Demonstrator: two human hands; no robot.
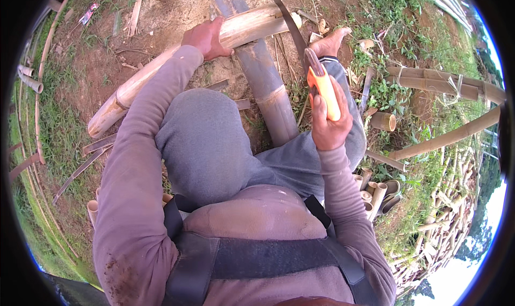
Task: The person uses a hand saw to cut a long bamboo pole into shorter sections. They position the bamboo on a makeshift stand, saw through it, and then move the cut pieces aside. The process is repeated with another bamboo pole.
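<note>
The pale bamboo pole (249,28) lies aslant in front of the person, across a darker grey-brown bamboo piece (265,83), whose near end comes close to the bent right leg. The left end of the pale pole is nearer to the body, and its right end points away, a little past the right edge of the darker piece. The left hand (205,39) is on the pole, to the left of this crossing; its fingers are closed over the top and its thumb stretches along the near side, but the fingertips on the far side are hidden. The right hand (331,115) has its fingers wrapped firmly around the orange handle (325,94) of a saw. The dark curved blade (296,31) goes up from this handle and passes over the pole near its right end; whether the teeth touch the wood, I cannot tell. A bare foot (328,43) rests near this same end, beyond the blade. Around them is brown ground with chips and patches of grass (397,16). On the right side there are a short cut bamboo piece (383,121), a tied bamboo frame (429,83) and, farther back, a large heap of bamboo scraps (445,220).
</note>
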